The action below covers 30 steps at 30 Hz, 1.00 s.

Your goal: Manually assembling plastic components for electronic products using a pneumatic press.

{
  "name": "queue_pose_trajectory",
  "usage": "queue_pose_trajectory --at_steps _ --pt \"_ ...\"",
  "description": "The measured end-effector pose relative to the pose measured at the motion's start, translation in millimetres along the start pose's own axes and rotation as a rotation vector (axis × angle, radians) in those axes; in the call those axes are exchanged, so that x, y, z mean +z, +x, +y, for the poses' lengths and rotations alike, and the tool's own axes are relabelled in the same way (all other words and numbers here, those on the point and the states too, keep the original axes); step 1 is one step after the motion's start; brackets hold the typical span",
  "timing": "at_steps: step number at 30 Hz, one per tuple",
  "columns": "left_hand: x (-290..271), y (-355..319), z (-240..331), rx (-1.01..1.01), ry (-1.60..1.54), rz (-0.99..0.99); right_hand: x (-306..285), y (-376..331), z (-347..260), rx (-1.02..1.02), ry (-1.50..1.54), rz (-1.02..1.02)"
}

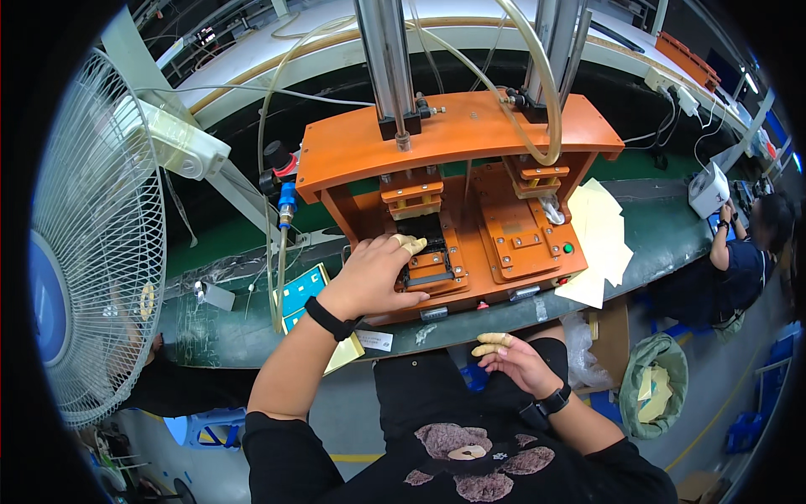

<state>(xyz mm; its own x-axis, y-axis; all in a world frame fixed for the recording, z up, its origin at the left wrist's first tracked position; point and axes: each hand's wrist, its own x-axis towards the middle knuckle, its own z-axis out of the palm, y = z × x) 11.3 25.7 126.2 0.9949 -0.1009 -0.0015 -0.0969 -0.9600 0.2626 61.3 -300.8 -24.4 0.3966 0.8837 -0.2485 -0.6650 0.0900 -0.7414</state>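
My left hand (382, 273) reaches over the left station of an orange press (457, 126). Its fingers are stretched out and rest on a black part (424, 231) lying in the orange fixture; the hand covers some of that part. One fingertip wears a yellowish finger cot. Above the part is the left press head (411, 195). My right hand (516, 363) hovers over my lap, before the bench edge, fingers loosely bent and apart, with finger cots on and nothing seen in it. The right station's fixture plate (525, 241) is beside the left one.
Yellow paper sheets (600, 244) lie right of the press. A blue-and-yellow pad (306, 294) lies left of it on the green bench (189, 323). A caged fan (101, 244) stands far left. A lined bin (655, 386) is on the floor; another person (743, 252) sits right.
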Motion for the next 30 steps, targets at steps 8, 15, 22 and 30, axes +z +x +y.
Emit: queue_pose_trajectory --at_steps 8,15,22,30 --pt "57.9 -61.0 -18.2 -0.010 -0.129 0.748 6.5 -3.8 -8.0 -0.031 -0.296 -0.108" --pt "89.4 -87.5 -3.3 -0.142 -0.074 0.622 10.3 12.2 5.1 0.037 -0.377 -0.147" --pt "136.0 -135.9 -44.1 -0.623 0.074 0.699 40.5 48.9 20.3 0.041 -0.586 -0.229" --pt "128.8 -135.7 -57.6 -0.725 -0.053 0.537 119.8 126.1 48.8 -0.542 -1.204 -0.571"
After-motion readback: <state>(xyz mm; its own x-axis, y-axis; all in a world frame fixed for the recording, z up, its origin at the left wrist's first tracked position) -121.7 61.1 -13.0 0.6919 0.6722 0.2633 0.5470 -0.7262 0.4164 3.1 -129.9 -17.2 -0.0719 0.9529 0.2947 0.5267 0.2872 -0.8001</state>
